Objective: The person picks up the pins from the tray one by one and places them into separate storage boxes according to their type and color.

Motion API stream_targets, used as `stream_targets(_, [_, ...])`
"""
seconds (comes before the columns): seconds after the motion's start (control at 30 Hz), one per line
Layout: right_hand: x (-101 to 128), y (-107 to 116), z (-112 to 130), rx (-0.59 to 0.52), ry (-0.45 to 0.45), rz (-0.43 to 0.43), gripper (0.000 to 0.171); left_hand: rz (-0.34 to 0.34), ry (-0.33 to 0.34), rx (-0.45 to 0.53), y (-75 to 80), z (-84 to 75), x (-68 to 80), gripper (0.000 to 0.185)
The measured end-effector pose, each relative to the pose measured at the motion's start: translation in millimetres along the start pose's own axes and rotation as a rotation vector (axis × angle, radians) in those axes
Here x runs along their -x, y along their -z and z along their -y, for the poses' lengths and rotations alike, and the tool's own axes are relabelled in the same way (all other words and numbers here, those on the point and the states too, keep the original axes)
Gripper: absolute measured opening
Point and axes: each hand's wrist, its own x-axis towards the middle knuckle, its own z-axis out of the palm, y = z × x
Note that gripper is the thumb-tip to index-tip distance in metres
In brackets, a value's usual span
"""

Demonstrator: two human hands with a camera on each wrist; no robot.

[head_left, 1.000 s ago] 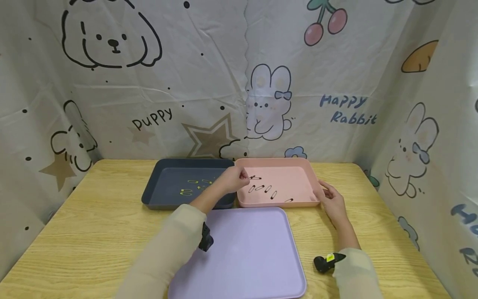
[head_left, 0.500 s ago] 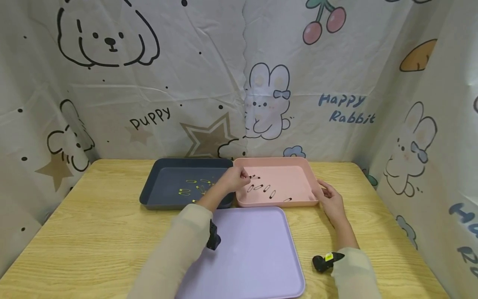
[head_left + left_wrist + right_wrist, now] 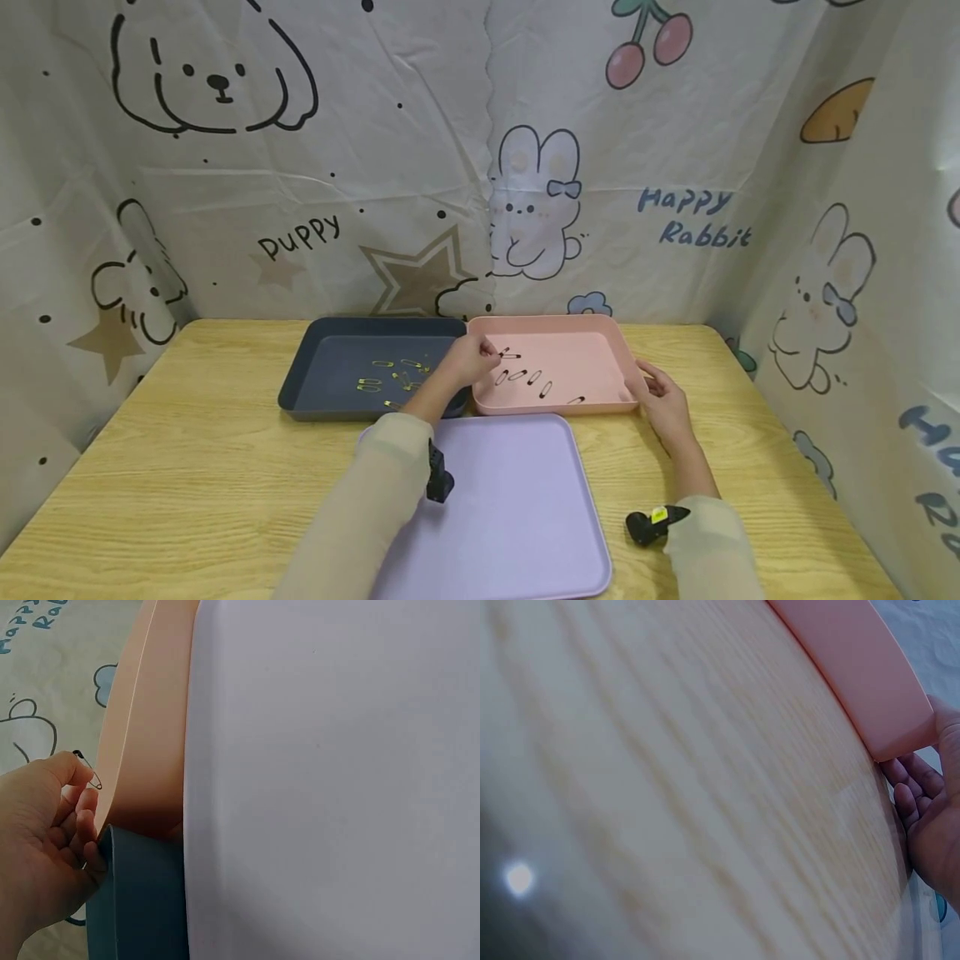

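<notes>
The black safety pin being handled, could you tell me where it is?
In the head view, the left hand pinches the black safety pin over the pink tray's left edge.

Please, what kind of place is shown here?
Probably a small indoor work corner, not a kitchen or shop: a wooden table enclosed by cartoon curtains, with three trays, and the left hand holding a safety pin.

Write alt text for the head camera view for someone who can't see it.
A person's left hand pinches a black safety pin over a pink tray holding several more pins, while the right hand rests on that tray's right edge. A dark blue tray with gold pins sits alongside, a lilac tray nearer.
</notes>
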Motion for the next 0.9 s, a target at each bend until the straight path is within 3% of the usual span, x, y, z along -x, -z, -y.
stream_targets(0.53, [-1.2, 0.7, -0.8, 0.014, 0.011, 0.007, 0.058, -0.012, 0.017, 0.05, -0.2, 3.0, -1.1, 0.012])
stream_targets(0.9, [-0.7, -0.3, -0.5, 0.004, 0.008, -0.003, 0.056, -0.014, -0.021, 0.104, 5.2, 4.0, 1.0, 0.011])
